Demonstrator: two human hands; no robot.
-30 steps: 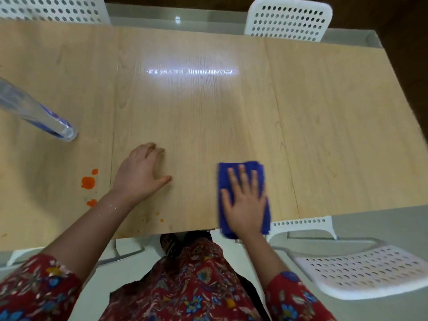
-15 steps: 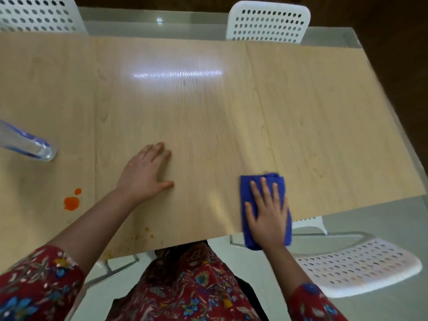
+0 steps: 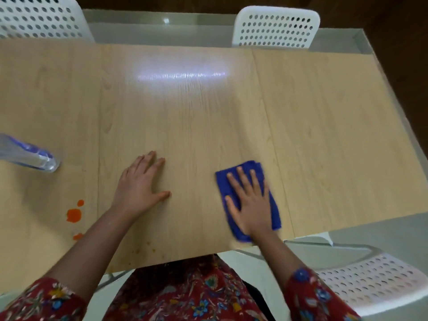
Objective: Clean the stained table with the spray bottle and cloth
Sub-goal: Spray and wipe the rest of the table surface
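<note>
White perforated far-left chair (image 3: 39, 19) and far-right chair (image 3: 276, 30) showed backrests only. Near chair (image 3: 370, 281), same type, stood at lower right, seat visible. Grey floor (image 3: 382, 230) lay beneath it. Red floral garment (image 3: 190, 295) filled the bottom edge.

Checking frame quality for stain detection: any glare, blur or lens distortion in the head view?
Head view: a bright glare streak sits on the far middle of the table, away from the orange stains; the blue cloth and right hand are softly smeared; the spray bottle is blurred and cut off at the left edge; table edges slant and splay, as from the wide-angle lens.
</note>
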